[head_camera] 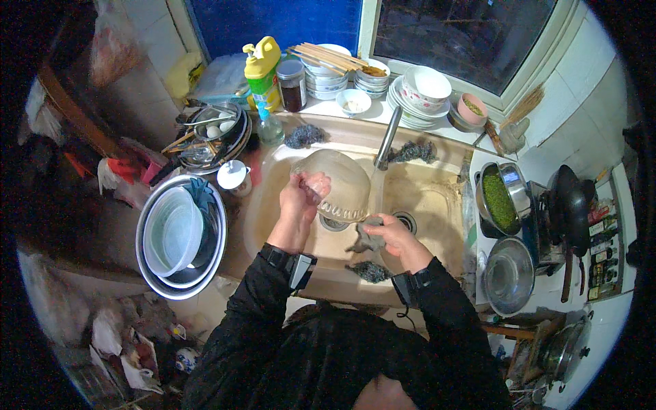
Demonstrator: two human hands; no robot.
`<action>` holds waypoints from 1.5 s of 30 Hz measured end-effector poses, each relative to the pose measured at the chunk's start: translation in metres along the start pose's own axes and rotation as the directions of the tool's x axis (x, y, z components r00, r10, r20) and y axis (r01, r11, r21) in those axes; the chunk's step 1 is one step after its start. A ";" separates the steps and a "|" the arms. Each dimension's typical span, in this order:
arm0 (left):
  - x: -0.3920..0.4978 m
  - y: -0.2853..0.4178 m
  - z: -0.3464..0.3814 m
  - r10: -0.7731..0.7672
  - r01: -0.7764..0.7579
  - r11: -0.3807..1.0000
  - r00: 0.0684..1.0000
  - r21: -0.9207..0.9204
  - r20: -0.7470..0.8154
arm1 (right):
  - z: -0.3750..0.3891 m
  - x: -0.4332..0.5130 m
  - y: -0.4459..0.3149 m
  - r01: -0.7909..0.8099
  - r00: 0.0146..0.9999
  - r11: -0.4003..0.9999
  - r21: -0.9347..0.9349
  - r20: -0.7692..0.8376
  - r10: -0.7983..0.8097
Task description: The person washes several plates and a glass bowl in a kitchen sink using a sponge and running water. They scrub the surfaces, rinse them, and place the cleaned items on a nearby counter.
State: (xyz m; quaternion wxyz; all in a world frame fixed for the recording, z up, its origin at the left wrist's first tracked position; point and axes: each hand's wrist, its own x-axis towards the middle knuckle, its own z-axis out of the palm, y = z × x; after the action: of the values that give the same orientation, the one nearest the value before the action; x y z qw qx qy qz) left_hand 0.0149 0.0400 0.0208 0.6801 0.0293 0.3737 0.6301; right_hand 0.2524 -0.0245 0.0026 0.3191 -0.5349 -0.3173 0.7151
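My left hand [302, 200] grips a clear, see-through bowl [341, 177] with a scalloped rim, tilted over the left basin of the beige double sink [271, 210]. In my right hand [397, 236] is a crumpled grey cloth [368, 237], close below the bowl's rim; whether they touch I cannot tell. The metal faucet [389, 138] rises just right of the bowl, between the basins. A dark mesh scourer [370, 272] rests on the sink's front edge under the cloth. Two more scourers lie on the back ledge, one left [305, 136] and one right [414, 151].
Bowls and plates [417, 97] stack along the windowsill, beside a yellow jug [262, 66] and a jar [291, 87]. Nested basins [220, 241] stand left, below a pile of pans [215, 133]. To the right are a pot of green food [499, 200], a clear bowl [509, 277] and a wok [569, 205].
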 end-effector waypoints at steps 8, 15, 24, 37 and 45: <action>0.001 0.007 0.018 -0.061 -0.007 0.899 0.988 0.437 0.141 | -0.019 0.003 -0.021 0.260 0.934 0.966 0.004 -0.257 -0.250; 0.003 -0.010 0.026 -0.256 0.060 0.751 0.944 0.657 0.206 | 0.004 0.019 -0.029 0.630 0.621 0.704 -0.328 -0.331 -0.711; 0.004 -0.040 0.020 -0.195 0.020 0.768 0.959 0.640 0.205 | 0.052 0.008 -0.013 0.703 0.425 0.174 -0.689 0.212 -0.880; -0.033 -0.040 0.036 -0.176 -0.018 0.667 0.968 0.744 0.181 | 0.006 0.097 -0.034 0.465 0.773 0.623 -0.629 -0.055 -0.633; -0.007 -0.041 0.028 -0.065 -0.047 0.748 0.988 0.662 0.143 | 0.047 0.022 -0.031 0.693 0.354 0.032 -0.721 0.300 -0.886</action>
State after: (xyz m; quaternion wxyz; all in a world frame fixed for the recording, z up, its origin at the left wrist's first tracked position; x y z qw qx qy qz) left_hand 0.0646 0.0378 0.0230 0.6556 0.3164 0.5185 0.4486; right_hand 0.2059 0.0062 0.0254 0.4377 -0.4185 -0.7842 0.1351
